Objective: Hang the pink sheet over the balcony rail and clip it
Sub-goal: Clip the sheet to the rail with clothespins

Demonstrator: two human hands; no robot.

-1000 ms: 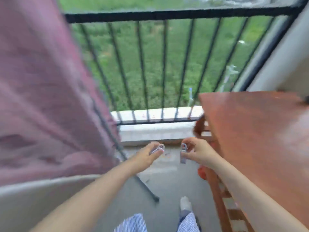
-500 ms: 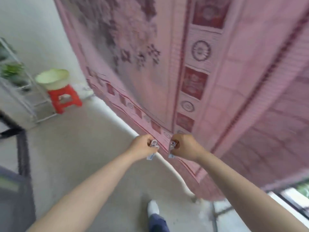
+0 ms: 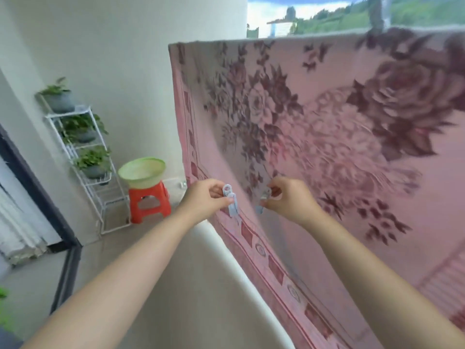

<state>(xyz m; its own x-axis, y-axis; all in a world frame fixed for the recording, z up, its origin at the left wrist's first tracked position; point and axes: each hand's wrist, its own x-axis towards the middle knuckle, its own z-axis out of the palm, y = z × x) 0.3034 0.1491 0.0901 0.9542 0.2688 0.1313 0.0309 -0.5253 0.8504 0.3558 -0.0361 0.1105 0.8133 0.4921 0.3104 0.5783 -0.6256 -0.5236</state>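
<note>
Fingers of my left hand (image 3: 203,200) pinch pale blue clips (image 3: 230,200), my right hand (image 3: 289,200) pinches another clip (image 3: 263,200), both before the hanging pink sheet (image 3: 314,127).

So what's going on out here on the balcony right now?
A person is hanging laundry. A pink floral-patterned sheet is already draped over the top of the balcony rail and hangs down in front of them. The left hand pinches pale blue plastic clothes pegs, and the right hand pinches another pale blue peg; both are held low in front of the sheet. No peg is visibly clipped on yet. Off to the left, a pale green plastic basin sits on a red plastic stool.
</note>
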